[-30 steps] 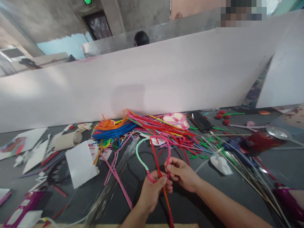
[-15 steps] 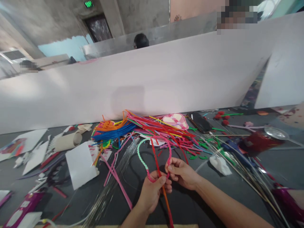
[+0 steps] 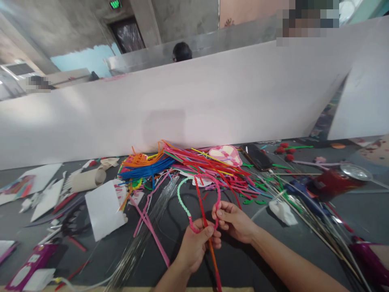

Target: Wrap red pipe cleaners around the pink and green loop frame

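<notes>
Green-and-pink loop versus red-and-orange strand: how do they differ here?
The loop curves round; the strand runs nearly straight. The loop is mint green and pink; the strand is red and orange. The right hand pinches the loop, not the strand. Both are slender and held in the left hand.

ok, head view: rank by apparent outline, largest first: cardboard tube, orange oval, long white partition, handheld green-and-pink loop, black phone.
1. Long white partition
2. Green-and-pink loop
3. Black phone and cardboard tube: too alike to rank
4. Orange oval
</notes>
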Available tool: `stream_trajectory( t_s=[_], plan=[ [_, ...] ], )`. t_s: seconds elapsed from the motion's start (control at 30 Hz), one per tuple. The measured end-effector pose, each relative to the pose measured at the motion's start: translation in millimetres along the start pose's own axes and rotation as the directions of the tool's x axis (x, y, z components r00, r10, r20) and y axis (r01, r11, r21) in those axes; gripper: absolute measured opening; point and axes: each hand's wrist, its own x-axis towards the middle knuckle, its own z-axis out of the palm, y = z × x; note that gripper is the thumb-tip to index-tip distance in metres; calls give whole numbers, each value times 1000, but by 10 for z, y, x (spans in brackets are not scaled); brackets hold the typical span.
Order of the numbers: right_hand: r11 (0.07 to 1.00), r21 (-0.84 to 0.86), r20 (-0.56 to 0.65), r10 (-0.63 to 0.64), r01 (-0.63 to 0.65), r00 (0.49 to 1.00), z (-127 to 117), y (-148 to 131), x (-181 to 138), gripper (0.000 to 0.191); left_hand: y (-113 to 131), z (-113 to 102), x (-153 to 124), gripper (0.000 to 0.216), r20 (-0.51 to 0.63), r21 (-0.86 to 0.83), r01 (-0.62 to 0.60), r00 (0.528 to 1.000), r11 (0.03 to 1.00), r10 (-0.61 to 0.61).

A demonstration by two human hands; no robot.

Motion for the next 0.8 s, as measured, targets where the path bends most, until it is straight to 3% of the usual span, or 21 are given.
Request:
stream_trajectory(
  t_s=[0.17, 0.57, 0.8],
  plan=[
    [999, 37, -93, -35, 39, 995, 0, -72, 7, 27, -14, -9, -2, 32, -3, 48, 14, 1000, 999, -13],
    [996, 56, -65, -63, 66, 996, -23, -71, 18, 25, -56, -8, 7, 32, 27, 23, 49, 998, 999, -50],
    [981, -186, -40, 53, -60, 998, 10, -22, -27, 30, -31, -34, 27, 31, 27, 120, -43, 999, 992, 40]
  ],
)
